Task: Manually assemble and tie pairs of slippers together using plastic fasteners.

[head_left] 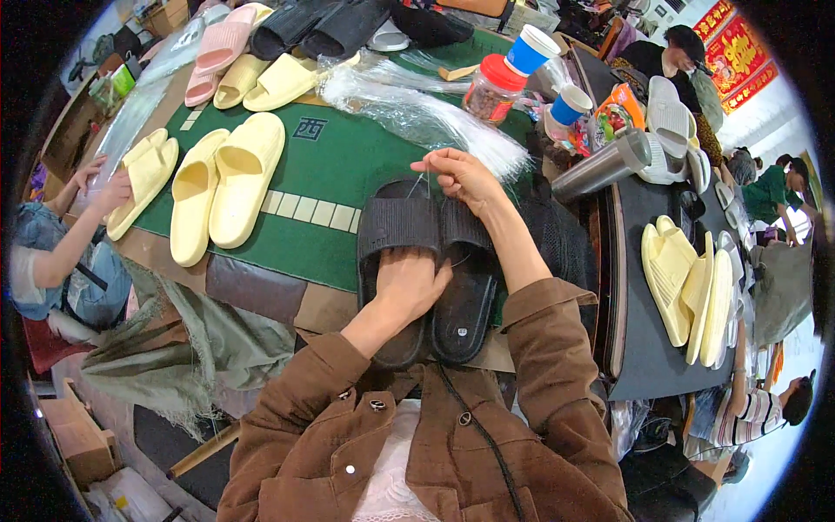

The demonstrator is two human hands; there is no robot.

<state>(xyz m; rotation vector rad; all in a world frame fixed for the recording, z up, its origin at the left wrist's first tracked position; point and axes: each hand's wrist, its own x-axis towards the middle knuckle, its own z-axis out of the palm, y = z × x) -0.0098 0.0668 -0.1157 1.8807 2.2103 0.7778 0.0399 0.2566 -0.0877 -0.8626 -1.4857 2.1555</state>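
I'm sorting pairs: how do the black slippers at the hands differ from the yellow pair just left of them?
The left hand reaches under a strap of the black slippers; no hand touches the yellow pair. A small round label shows on the black slippers, none on the yellow pair. Both lie as side-by-side pairs.

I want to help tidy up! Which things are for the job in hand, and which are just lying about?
For the job:
- black slippers, left hand under one strap
- thin strand in the right hand
- probably the clear strand bundle

Seemingly just lying about:
- red-lidded jar
- paper cups
- metal flask
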